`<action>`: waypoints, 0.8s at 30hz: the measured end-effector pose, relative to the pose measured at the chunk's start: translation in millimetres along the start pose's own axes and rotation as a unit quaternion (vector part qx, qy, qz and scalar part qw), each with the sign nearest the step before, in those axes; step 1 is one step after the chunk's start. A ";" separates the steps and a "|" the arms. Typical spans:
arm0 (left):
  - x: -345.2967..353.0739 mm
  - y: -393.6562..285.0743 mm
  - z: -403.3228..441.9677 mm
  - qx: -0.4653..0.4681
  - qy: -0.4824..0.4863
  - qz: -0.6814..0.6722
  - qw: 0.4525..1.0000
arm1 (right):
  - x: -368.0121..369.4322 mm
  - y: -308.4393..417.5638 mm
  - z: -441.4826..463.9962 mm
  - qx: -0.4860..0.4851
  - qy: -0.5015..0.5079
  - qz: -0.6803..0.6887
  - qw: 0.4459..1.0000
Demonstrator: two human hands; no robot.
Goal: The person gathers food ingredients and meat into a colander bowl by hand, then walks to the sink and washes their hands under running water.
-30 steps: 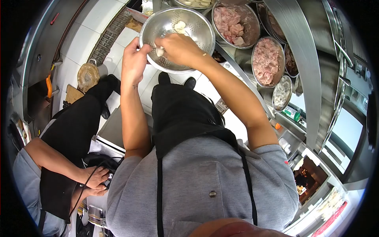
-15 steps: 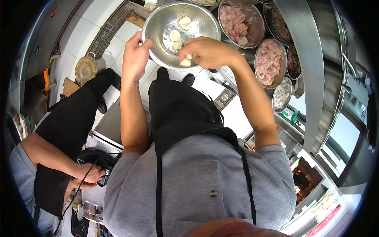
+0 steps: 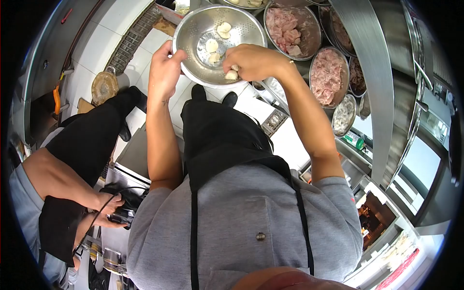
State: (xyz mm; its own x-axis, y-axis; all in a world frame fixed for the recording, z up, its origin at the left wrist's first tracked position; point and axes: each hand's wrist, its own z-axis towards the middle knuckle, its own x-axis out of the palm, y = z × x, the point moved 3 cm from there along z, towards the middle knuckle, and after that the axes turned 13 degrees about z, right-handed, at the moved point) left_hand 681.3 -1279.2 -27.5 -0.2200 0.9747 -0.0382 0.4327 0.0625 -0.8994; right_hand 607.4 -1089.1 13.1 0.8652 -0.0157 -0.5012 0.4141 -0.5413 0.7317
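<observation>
A steel colander (image 3: 191,36) is held out in front of me, with pinholes dotting its wall. My left hand (image 3: 165,72) is closed on its left rim, thumb on top. Inside lie several pale, rounded food pieces (image 3: 211,46), whose kind I cannot tell. At the near right side of the colander, my right hand (image 3: 261,62) reaches over the rim with curled fingers. Pale food pieces (image 3: 232,74) show at its fingertips; whether all of them are gripped is partly hidden.
Metal containers of raw meat (image 3: 328,77) stand to the right, beside a smaller bowl of whitish food (image 3: 344,116). A steel shelf edge (image 3: 379,72) crosses above them. At left, a co-worker in a black apron (image 3: 82,145) handles a black object (image 3: 126,203). A round wooden block (image 3: 105,87) sits on the floor.
The colander has shifted slightly left in view. My right hand has moved a little right relative to it, with pale pieces still at the fingertips. The co-worker's hands have changed position on the black object.
</observation>
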 end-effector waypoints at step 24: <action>1.2 2.2 -0.8 0.021 0.004 -0.002 1.000 | -74.4 15.9 6.8 -0.153 -0.518 -0.205 0.816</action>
State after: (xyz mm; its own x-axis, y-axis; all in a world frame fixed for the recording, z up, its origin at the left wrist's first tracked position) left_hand 682.6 -1277.7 -29.1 -0.2152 0.9761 -0.0317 0.3953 0.0574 -0.9168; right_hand 547.7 -1102.2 59.0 -0.0019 -0.6738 -0.7389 0.7971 -0.4472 0.4058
